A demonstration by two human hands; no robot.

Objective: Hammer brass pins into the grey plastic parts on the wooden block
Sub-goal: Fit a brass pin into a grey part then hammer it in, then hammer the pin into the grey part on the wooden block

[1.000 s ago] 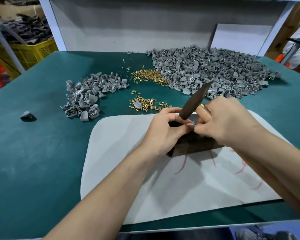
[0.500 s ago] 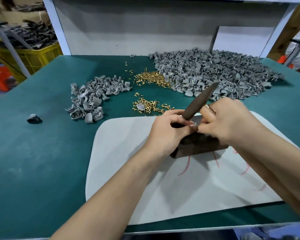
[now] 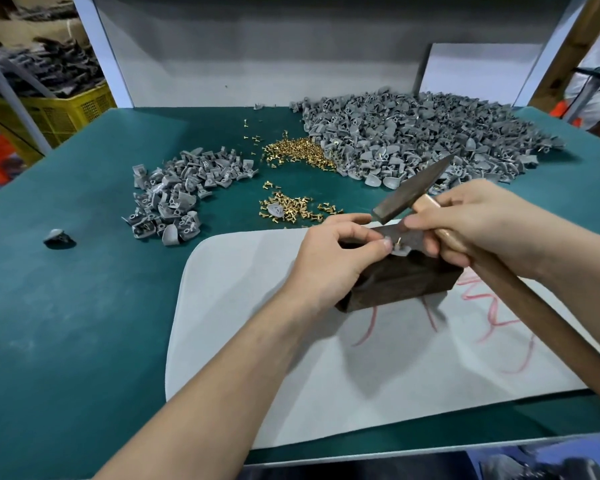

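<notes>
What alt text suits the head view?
A right hand grips a hammer above a brass pin standing in a grey plastic part, which the left hand holds on a wooden block. Heaps of grey parts and pins lie behind.

Green table (image 3: 84,323) under white mat (image 3: 257,341), grey parts (image 3: 413,140), brass pins (image 3: 297,152).

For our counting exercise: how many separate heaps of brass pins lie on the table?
2. The far heap touches the left edge of the large grey parts pile; the near heap sits beyond the white mat. Strays excluded; more may be hidden.
</notes>
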